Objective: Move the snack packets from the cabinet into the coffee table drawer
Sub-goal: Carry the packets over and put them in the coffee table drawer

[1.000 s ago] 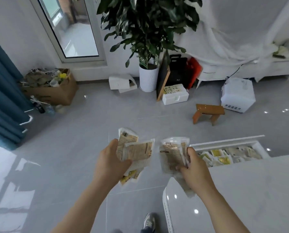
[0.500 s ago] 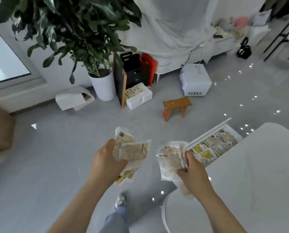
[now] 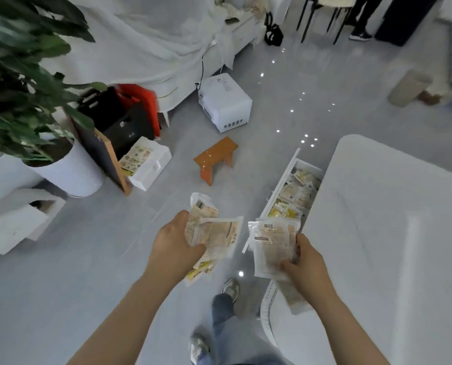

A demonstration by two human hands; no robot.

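Several snack packets [image 3: 215, 233] are gripped by the left hand [image 3: 175, 245], more by the right hand [image 3: 307, 268] — over glossy grey floor [image 3: 88, 272], beside the white tabletop [image 3: 377, 233] and its opened drawer [image 3: 279, 183].

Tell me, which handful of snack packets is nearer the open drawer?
The packets in the right hand, right beside the drawer; the left hand holds its packets over bare floor.

Grey floor [image 3: 88, 285] and white table [image 3: 390, 246]
On the floor — pot [image 3: 69, 172], foam box [image 3: 148, 164], orange stool [image 3: 215, 156], white appliance [image 3: 225, 104]; the table's open drawer [image 3: 280, 185] holds packets [image 3: 296, 191].
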